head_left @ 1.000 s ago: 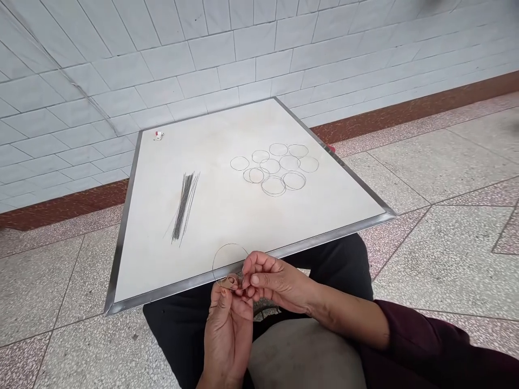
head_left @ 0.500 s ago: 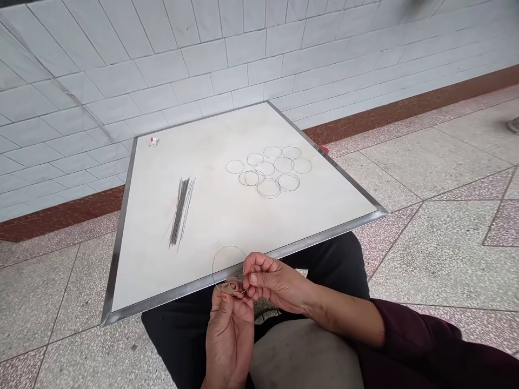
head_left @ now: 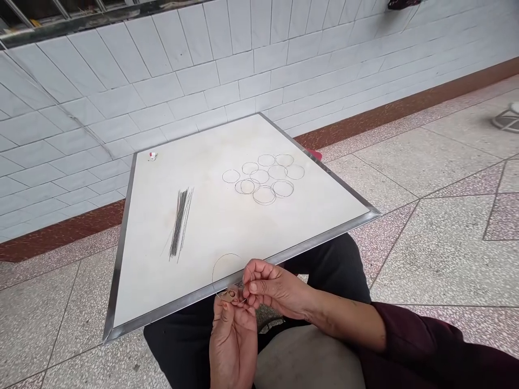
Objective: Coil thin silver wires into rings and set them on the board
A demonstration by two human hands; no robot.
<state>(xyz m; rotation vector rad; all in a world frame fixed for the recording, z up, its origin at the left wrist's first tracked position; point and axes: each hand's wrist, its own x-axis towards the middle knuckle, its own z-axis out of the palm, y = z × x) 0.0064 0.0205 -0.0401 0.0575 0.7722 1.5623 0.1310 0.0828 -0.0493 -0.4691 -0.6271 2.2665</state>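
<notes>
A thin wire ring (head_left: pixel 226 255) is held between both hands at the near edge of the white board. My left hand (head_left: pixel 234 329) has its fingers closed on the ring's lower part, with a small tan piece (head_left: pixel 228 295) at the fingertips. My right hand (head_left: pixel 265 285) pinches the ring's right side, close to the left fingertips. Several wire rings (head_left: pixel 264 186) lie partly overlapping on the board, right of its middle. Toward the left lies a bundle of straight dark wires (head_left: pixel 179 224).
The white board (head_left: pixel 211 216) has a metal rim and spans the legs' front. A small red and white object (head_left: pixel 153 156) sits at its far left corner. Behind stands a white tiled wall (head_left: pixel 194 81); a round-based item (head_left: pixel 506 120) is on the floor at right.
The camera view has tilted up slightly, so the board and hands appear lower and a window edge shows at top left. Both hands keep their hold on the ring.
</notes>
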